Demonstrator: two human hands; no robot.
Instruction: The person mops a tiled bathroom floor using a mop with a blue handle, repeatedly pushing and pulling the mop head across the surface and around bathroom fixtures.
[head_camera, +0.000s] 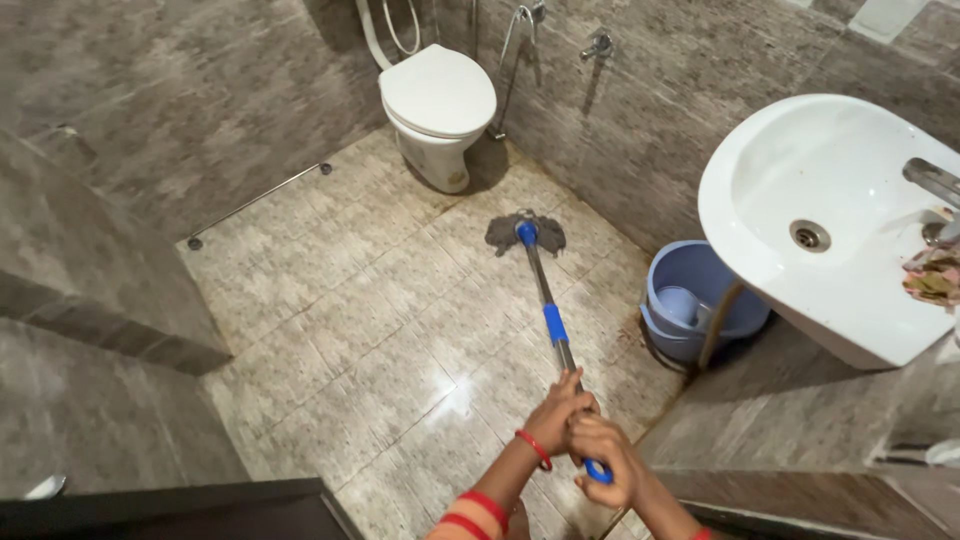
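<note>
Grey stone-patterned tiles cover the walls of this small bathroom, and paler square tiles make up the wet, shiny floor (350, 330). Both hands grasp a mop (545, 300) near the top of its handle: the left hand (556, 415), with a red bangle (534, 450) on the wrist, has its grip closed around the metal shaft, and the right hand (603, 462) sits just below it, grip closed on the blue end of the handle. From the hands, the shaft runs away across the floor to the grey mop head (526, 233), which lies flat on the tiles a short way in front of the white toilet (438, 105). Right of the shaft, a blue bucket (700, 300) stands against the wall, partly beneath a white washbasin (830, 220).
</note>
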